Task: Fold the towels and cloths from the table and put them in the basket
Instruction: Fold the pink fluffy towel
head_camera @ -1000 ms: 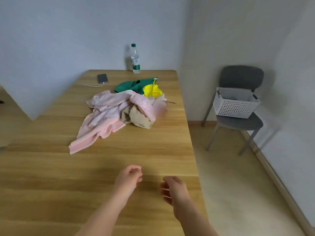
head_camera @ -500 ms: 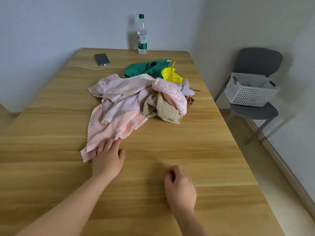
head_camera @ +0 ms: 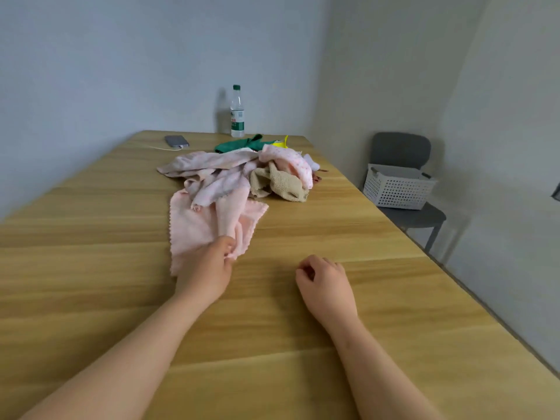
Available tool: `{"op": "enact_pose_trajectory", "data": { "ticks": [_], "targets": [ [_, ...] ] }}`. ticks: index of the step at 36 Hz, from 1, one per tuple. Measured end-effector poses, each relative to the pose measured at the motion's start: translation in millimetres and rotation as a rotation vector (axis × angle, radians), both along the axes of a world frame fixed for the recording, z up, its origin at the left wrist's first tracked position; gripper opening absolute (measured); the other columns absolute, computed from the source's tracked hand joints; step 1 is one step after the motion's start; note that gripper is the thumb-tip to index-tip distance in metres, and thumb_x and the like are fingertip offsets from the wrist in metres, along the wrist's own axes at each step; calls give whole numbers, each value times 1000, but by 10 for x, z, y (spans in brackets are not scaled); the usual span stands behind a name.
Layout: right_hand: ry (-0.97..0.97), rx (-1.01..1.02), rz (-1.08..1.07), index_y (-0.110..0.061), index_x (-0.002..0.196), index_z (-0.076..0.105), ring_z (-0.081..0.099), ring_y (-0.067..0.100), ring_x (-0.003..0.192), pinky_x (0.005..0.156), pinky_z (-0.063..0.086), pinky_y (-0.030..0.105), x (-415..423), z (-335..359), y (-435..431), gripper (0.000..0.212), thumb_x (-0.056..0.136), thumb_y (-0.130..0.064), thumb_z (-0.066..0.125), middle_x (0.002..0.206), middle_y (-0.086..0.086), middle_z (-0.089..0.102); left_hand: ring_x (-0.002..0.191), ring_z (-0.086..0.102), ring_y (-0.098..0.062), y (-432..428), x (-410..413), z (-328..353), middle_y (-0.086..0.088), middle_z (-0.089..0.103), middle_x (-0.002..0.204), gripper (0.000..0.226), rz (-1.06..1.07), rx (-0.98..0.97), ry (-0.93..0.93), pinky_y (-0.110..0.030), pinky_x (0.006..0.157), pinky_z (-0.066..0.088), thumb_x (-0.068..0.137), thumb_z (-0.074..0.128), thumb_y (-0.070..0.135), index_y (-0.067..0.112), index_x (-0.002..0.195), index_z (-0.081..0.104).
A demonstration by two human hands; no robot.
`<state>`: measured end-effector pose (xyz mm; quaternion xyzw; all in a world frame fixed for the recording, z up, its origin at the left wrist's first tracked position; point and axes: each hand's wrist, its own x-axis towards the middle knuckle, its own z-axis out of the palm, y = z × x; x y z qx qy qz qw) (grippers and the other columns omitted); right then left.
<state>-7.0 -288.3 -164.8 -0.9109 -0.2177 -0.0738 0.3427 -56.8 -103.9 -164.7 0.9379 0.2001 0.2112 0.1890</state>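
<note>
Left hand (head_camera: 209, 268) pinches the near hem of the pink towel (head_camera: 197, 225), thumb and fingers curled on a small bunched fold. Right hand (head_camera: 325, 280) is empty, fingers loosely curled, low over the worktop (head_camera: 91, 268) just beside the left and clear of all cloth. The towel lies spread directly ahead of the left hand; its far end runs under the heap of cloths (head_camera: 218, 168) further out, where a tan terry cloth (head_camera: 281, 184) sits ahead of the right hand and a green cloth (head_camera: 239, 145) lies beyond. The basket (head_camera: 397, 189) stands on a grey chair (head_camera: 403, 150), well off to the right of the right hand, past the worktop edge. Judgement: the towel is light, limp and fleecy, neither slippery nor fragile; it holds no shape and will drape from any single grip. Best hold looks like the two near corners, one per hand, the right taking the corner nearest it. Risk: the overlying pale cloth may drag along when the towel is drawn free.
</note>
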Motion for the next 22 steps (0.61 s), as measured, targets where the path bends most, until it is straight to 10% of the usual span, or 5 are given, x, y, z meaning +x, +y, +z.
{"op": "enact_pose_trajectory", "data": {
  "ticks": [11,17,22],
  "targets": [
    [-47,-190,-88,-19,109,61,46,18,102,89,39,28,-885,18,-307,24,94,-29,45,112,-3,58,97,57,-5,-388,-895,88,14,63,106,20,-205,5,12,-3,54,26,95,49,31,27,108,63],
    [-21,-245,-72,-23,109,57,43,15,105,93,37,27,-1066,79,-363,21,94,-31,43,115,-6,55,69,49,-11,-511,-1053,107,12,44,63,36,-276,180,28,-18,50,28,91,46,44,26,61,44],
    [-8,-258,-73,-25,113,55,42,15,110,96,33,27,-1047,83,-353,24,94,-33,43,120,-8,52,65,52,-13,-526,-996,95,8,49,58,40,-266,81,27,-26,55,33,91,45,45,22,58,42]
  ]
}}
